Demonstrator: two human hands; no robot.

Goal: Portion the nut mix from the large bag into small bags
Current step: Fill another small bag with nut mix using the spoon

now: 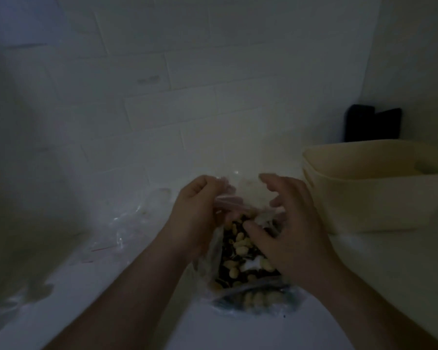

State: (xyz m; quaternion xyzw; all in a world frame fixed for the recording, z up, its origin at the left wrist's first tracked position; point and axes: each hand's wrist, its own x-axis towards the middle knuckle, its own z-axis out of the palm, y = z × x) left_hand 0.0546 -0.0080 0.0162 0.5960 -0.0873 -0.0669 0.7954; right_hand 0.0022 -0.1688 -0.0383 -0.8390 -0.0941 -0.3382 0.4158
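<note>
Our left hand (197,210) pinches a small bag's (234,198) rim to hold it open over the nut bag (248,269) on the worktop (213,329); our right hand (288,233), fingers curled, scoops nuts.

— Where is there room to pass?
— The desk (238,332) lies bare along the bottom edge and lower left of the frame.
— And what blocks?
— A cream tub (379,190) fills the right side; crumpled clear bags (127,223) sit left of centre; a tiled wall (187,97) closes the top.
</note>
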